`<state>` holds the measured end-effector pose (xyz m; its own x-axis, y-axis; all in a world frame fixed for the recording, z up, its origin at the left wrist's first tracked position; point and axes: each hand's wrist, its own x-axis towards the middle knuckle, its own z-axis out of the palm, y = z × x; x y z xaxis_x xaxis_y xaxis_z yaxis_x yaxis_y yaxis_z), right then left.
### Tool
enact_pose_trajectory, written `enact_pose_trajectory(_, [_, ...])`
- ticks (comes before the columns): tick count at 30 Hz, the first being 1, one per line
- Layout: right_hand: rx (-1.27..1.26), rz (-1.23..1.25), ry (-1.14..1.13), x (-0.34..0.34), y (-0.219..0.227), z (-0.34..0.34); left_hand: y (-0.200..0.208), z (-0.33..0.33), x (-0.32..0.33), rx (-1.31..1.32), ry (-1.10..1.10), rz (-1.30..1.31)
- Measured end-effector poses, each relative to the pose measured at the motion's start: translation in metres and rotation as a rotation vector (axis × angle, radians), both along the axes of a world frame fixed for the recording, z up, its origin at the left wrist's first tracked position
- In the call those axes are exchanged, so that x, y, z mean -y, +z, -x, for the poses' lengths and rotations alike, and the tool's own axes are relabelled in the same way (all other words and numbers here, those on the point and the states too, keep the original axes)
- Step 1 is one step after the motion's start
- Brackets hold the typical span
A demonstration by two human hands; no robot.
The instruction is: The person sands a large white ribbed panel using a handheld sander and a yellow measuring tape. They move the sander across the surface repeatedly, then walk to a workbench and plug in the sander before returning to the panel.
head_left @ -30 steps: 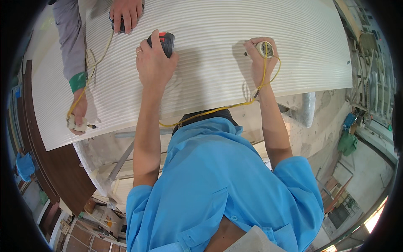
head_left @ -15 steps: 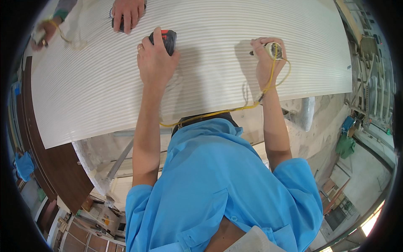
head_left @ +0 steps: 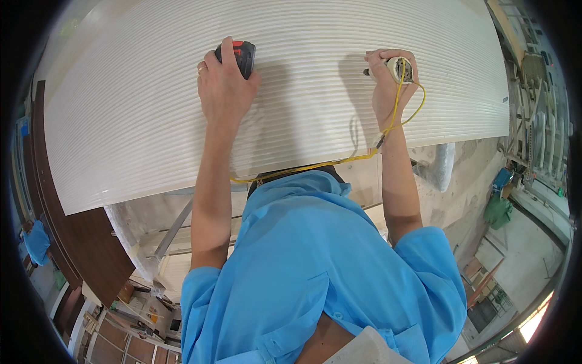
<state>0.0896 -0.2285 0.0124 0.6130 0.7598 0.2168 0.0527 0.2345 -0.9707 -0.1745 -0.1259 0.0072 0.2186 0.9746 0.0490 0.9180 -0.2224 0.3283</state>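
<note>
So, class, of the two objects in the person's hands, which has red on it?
The black object in the left hand. The off-white object in the right hand shows no red and has a yellow cord at its end.

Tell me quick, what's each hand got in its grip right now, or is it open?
Left hand: closed around a black-and-red device.
Right hand: closed around a pale, rounded tool with a yellow cord.

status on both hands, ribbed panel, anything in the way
Left hand gripping black-and-red device. Right hand gripping pale tool. White ribbed panel beneath both. Yellow cord looped by right hand.
</note>
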Motion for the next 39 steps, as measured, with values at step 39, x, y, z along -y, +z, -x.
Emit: enact_pose_trajectory(39, [0.004,0.089,-0.01,-0.029,0.006,-0.011,-0.001,-0.009,-0.02,-0.01,0.008,0.021])
